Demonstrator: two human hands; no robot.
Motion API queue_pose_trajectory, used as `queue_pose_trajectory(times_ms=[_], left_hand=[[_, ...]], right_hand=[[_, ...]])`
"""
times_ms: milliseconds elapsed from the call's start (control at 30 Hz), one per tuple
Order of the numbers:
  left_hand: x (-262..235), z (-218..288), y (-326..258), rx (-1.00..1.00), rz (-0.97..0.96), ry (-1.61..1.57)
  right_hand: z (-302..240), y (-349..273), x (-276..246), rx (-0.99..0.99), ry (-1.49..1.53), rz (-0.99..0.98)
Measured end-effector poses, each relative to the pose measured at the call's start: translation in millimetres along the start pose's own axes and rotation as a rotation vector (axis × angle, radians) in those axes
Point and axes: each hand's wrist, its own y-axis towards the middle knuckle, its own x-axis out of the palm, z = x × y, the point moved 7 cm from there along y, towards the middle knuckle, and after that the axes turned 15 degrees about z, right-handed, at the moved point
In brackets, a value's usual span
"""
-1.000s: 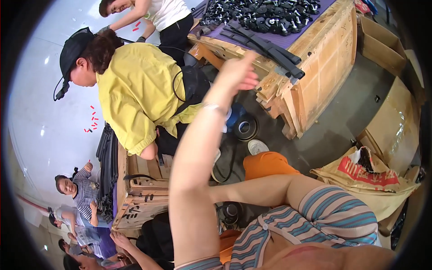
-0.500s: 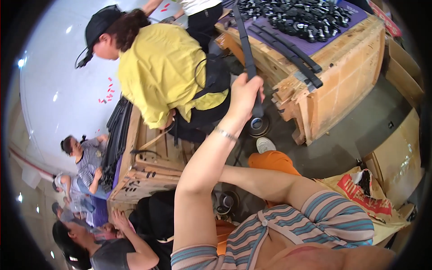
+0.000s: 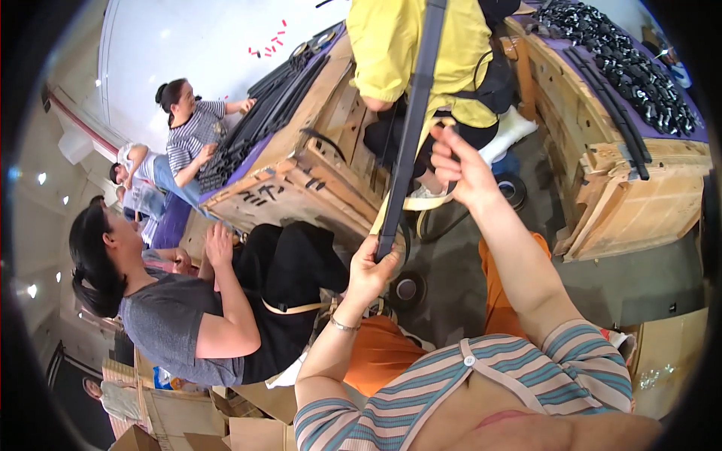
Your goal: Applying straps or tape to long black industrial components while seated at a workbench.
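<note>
**Black strip in left grip, cream tape at right fingertips**

Position: the black strip (image 3: 410,128) is held in the air, in front of the person in the yellow shirt (image 3: 383,52). It slants up from the wearer; its far end runs out of view past the upper edge.

Left grip (image 3: 368,270): fingers wrapped round the near end of the strip.

Right grip (image 3: 468,171): thumb and forefinger pinching the cream tape (image 3: 427,203), other fingers curled loosely. The tape loops between the two grips, close beside the strip; whether any of it is stuck there, cannot tell.

Step in hand (judged): handling the tape against the strip, either laying it on or drawing it off; direction unclear.

Next move (judged): calls for a steady left grip and light tension from the right, so the loop does not twist or snag.

Nearby: two more strips (image 3: 617,116) lie on the right-hand worktop (image 3: 650,199), beside a pile of black parts (image 3: 624,64).
</note>
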Motion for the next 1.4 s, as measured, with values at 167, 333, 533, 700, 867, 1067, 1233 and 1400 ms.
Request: queue_pose_trajectory(times_ms=[167,333,533,700,867,1067,1233,1400], left_hand=[[-44,-27,1,0.18,0.114,0.194],[-60,-64,13,-0.081,0.028,0.134],[-82,-76,21,-0.088,0.082,0.149],[-76,-48,21,-0.066,-0.056,0.291],[-38,-13,45,-0.171,-0.333,-0.138],[-19,-13,58,-0.425,-0.474,-0.638],[-49,-5,69,-0.086,-0.207,-0.478],[-73,8,59,-0.021,-0.018,-0.261]], right_hand=[[10,4,23,-0.035,0.156,-0.114],[26,18,10,-0.038,0.216,-0.105],[35,15,25,-0.121,0.174,-0.064],[57,27,10,-0.114,0.07,-0.014],[105,23,12,-0.041,-0.092,0.078],[131,18,12,0.034,-0.233,-0.025],[126,20,2,0.087,-0.308,0.217],[131,23,-8,0.108,-0.37,0.21]])
